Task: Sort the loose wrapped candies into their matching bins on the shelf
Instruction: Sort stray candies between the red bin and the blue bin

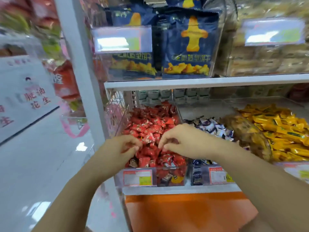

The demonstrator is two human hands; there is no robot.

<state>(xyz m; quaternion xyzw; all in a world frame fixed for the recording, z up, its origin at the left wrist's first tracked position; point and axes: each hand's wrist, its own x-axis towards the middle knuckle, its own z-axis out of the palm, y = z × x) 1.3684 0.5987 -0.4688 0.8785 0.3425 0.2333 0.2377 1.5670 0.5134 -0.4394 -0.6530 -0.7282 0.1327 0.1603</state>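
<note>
A clear bin [179,179] on the lower shelf is heaped with red wrapped candies [150,124]. A few dark brown wrapped candies [133,162] lie among them near the front. My left hand [120,148] and my right hand [182,141] hover side by side over the front of this pile. Both have their fingers curled down, fingertips at the red wrappers. Motion blur hides whether either hand pinches a candy. To the right is a bin of blue-and-white wrapped candies [215,128].
Further right lie a brown mottled bag [247,133] and yellow wrapped bars [284,131]. The upper shelf [200,82] carries dark blue snack bags [187,46]. Price tags [138,177] front the bins. An orange panel [184,211] is below, a white shelf post [80,72] at left.
</note>
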